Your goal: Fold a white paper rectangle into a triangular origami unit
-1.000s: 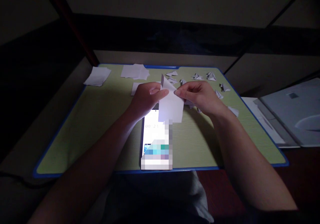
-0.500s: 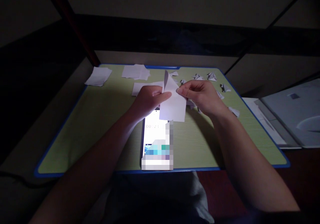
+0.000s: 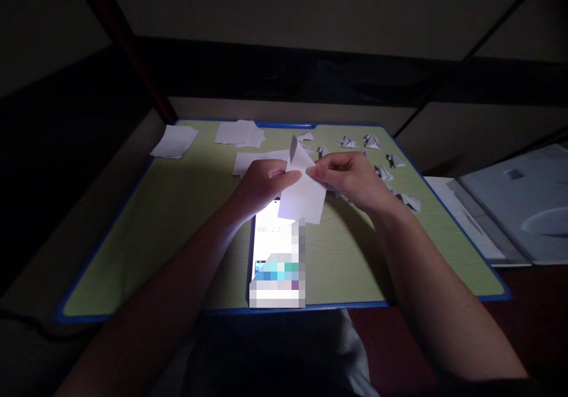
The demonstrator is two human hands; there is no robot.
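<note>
I hold a small white paper sheet (image 3: 304, 199) above the green board (image 3: 177, 219), its top corner bent up. My left hand (image 3: 261, 183) pinches its left edge with thumb and fingers closed. My right hand (image 3: 350, 178) pinches the top right of the same sheet, fingers curled. A lit phone (image 3: 275, 255) lies on the board just under the paper and near my wrists.
Flat white paper pieces (image 3: 174, 141) and a second stack of paper pieces (image 3: 239, 132) lie at the board's far left. Several small folded paper triangles (image 3: 371, 142) are scattered at the far right. An open grey box or folder (image 3: 510, 207) sits right of the board. The room is dark.
Both hands kept their pinch on the sheet and shifted slightly toward me. The upturned corner of the paper has narrowed as the fold is worked.
</note>
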